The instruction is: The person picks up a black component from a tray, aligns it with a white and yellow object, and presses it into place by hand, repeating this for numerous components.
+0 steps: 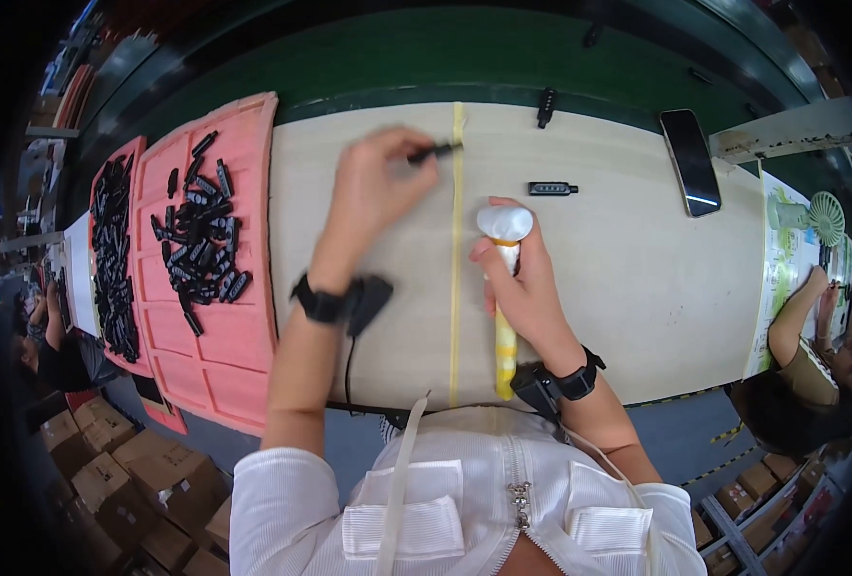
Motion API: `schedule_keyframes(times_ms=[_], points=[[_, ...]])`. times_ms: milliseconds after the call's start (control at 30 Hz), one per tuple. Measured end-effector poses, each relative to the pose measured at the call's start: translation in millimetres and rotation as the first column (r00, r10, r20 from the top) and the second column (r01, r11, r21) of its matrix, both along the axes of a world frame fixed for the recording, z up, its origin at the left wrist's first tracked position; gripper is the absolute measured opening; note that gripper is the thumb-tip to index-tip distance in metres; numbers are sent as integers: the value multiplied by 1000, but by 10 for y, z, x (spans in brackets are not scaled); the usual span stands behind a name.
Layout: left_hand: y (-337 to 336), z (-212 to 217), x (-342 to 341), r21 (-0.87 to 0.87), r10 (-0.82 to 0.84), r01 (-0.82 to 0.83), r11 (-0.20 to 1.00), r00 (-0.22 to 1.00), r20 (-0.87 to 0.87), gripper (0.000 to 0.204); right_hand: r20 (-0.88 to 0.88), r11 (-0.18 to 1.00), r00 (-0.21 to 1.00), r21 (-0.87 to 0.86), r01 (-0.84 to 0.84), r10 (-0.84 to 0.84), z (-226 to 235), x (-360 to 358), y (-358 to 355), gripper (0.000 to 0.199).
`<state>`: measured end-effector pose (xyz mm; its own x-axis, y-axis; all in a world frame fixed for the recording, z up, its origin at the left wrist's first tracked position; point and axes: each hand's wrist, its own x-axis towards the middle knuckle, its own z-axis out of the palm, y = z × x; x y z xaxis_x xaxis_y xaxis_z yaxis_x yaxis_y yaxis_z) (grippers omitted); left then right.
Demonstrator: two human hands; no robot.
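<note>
My left hand (376, 187), smeared by motion, is closed on a small black cylindrical piece (436, 152) above the left-middle of the table. My right hand (533, 293) is wrapped round a stick-like tool (506, 360) with a yellow-and-white handle and a round, silvery-white head; I cannot make out its exact kind. Beyond that hand a similar black piece (551, 189) lies on the pale tabletop (637, 288). Another black piece (546, 108) rests near the table's far edge. Wristbands with black boxes sit on both my wrists.
To the left, a pink tray (217, 370) holds a heap of black pieces (199, 235); a second pink tray beside it holds more. A yellow strip (457, 288) runs down the table. At the right lie a phone (692, 163) and a green fan (826, 219). Other people sit both sides.
</note>
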<state>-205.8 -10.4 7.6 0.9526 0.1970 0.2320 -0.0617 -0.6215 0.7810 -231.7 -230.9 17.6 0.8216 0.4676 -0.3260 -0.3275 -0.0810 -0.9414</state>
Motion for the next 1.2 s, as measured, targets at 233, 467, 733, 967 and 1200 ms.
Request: schedule_keyframes(times_ms=[233, 467, 733, 967, 1200], points=[[-402, -133, -705, 129, 61, -69, 989, 996, 63, 22, 158, 998, 987, -69, -10, 21, 67, -96, 70, 43], [-444, -197, -741, 111, 30, -41, 993, 994, 104, 23, 494, 991, 865, -134, -21, 85, 48, -166, 190, 43], [-439, -157, -746, 122, 36, -49, 991, 994, 108, 24, 181, 994, 983, -100, 36, -17, 35, -95, 157, 44], [-520, -95, -819, -693, -38, -10, 721, 998, -54, 23, 97, 991, 986, 31, 133, -136, 39, 15, 66, 54], [-514, -122, -811, -780, -73, -29, 625, 993, -96, 24, 157, 987, 975, 72, 147, -157, 56, -35, 93, 58]])
